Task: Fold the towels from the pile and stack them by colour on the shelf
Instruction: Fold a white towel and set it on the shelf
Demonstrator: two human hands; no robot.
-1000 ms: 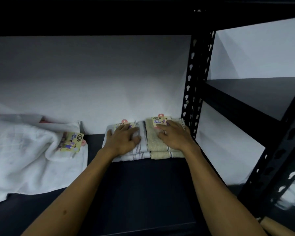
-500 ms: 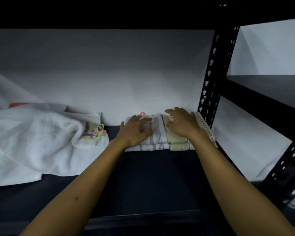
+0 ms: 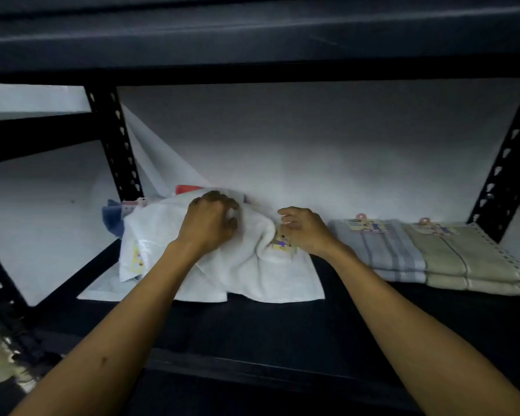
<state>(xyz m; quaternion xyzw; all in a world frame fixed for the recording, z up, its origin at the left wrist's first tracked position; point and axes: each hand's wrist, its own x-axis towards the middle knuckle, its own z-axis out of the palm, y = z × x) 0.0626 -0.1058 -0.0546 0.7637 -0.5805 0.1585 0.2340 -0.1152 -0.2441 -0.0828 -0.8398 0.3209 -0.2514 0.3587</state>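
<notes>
While both forearms reach over the dark shelf [image 3: 252, 331], I see my left hand [image 3: 207, 223] gripping a bunch of the white towel [image 3: 252, 274]; my right hand [image 3: 305, 232] pinches its edge by the label; just right lie folded blue-striped towels [image 3: 382, 250] and beige towels [image 3: 463, 259]; blue and red cloth peeks behind.

White towel [image 3: 246, 274]: unfolded, rumpled, heaped at left-centre of shelf [image 3: 282, 331], front edge draped flat on the board; paper label [image 3: 281, 244] showing on top near its right side. Blue towel [image 3: 112, 219] and a red item [image 3: 188, 189] partly visible behind and left of it, mostly hidden. Grey striped towels [image 3: 382, 256]: folded, stacked, right of pile. Beige towels [image 3: 466, 262]: folded, stacked, touching the grey stack's right side, at shelf's right end. Both stacks labelled at rear.
</notes>
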